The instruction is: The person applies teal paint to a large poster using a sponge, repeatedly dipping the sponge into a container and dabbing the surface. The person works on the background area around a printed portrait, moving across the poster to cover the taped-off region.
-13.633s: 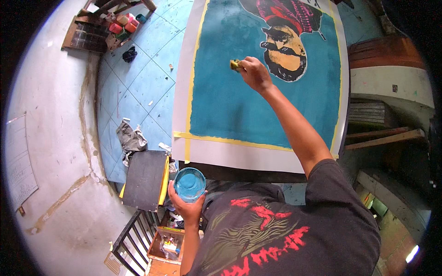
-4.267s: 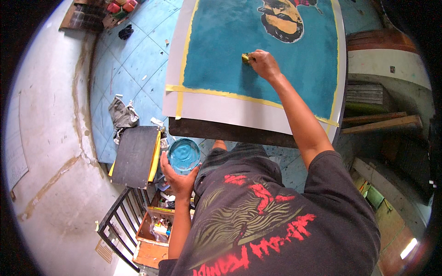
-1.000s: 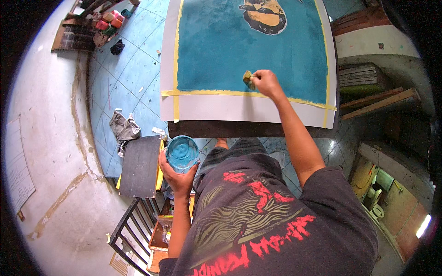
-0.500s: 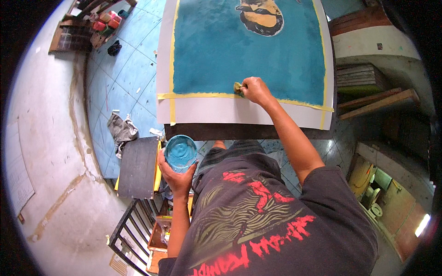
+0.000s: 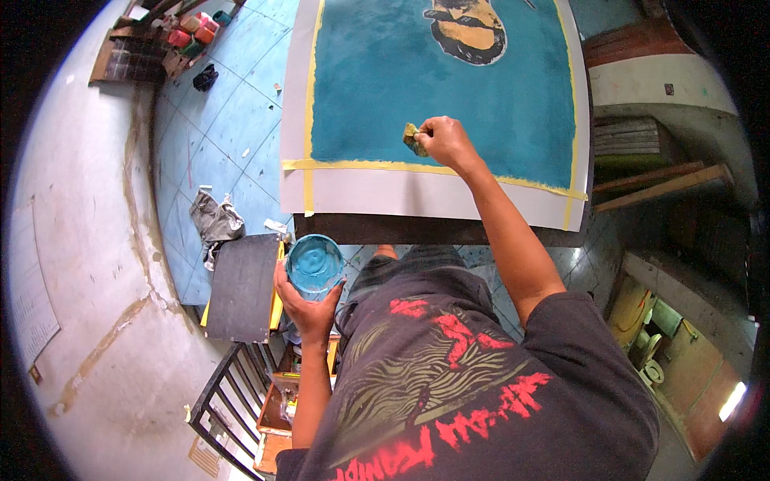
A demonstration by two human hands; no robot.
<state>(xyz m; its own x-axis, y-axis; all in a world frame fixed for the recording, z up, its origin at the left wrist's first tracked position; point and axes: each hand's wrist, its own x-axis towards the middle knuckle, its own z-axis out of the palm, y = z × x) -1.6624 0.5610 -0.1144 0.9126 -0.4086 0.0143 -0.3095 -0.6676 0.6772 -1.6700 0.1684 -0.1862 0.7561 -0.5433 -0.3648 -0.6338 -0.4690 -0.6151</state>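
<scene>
My left hand (image 5: 311, 309) is wrapped round a round tub (image 5: 316, 264) of blue paint, held off the table's near left corner. In my right hand (image 5: 447, 143) a small yellow-green sponge (image 5: 415, 140) with dark stains is pinched between the fingers. The sponge is over the lower part of a teal-blue painting (image 5: 369, 96); whether it touches the surface I cannot tell. Yellow masking tape (image 5: 377, 165) borders the painted area, with white margin outside it. At the far end is an unpainted-looking orange and black portrait figure (image 5: 473, 36).
The painting lies on a dark table (image 5: 385, 231). Left of it are a black-topped stool (image 5: 243, 289), a grey rag (image 5: 215, 216) on the blue tiled floor and a black slatted rack (image 5: 228, 401). Wooden planks (image 5: 666, 184) lean at the right. Paint containers (image 5: 196, 32) stand far left.
My right hand has moved slightly away from me with the sponge, off the lower tape edge. The view has shifted a little. My left hand still holds the tub.
</scene>
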